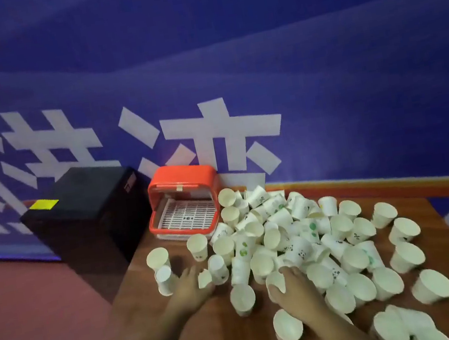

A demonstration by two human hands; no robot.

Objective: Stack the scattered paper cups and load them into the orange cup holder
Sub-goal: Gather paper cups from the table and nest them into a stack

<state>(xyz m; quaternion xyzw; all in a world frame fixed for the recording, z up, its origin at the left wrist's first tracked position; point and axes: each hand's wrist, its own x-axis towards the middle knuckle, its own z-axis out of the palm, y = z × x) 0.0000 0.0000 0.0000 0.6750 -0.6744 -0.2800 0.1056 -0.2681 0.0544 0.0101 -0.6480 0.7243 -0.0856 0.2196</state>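
Paper cups (300,234) lie heaped and scattered across the brown table (220,327), most of them spilling away from the front right corner of the orange cup holder (183,202), some upright, many tipped on their sides. The holder sits at the table's far left corner against the blue banner (288,58), its lid raised and its white slatted tray (187,214) showing no cups inside. A black box (82,202) stands just beside the holder on its left.

You are at the gathering step, judging by the loose pile and the bare tray. Your left hand (190,287) reaches in toward the near side of the holder, fingers spread over a small tipped cup (204,278); whether they have closed on it cannot be told through the blur. Your right hand (292,288), farther from the holder toward the table's near edge, curls its thumb and fingers around 1 upright cup (274,280), seemingly gripping it.

Your next move likely calls for nesting 1 cup into the other mouth-up, rims aligned, then building that stack cup by cup before carrying it across to the open tray. Thin paper walls should crush easily, so a light squeeze looks wise.
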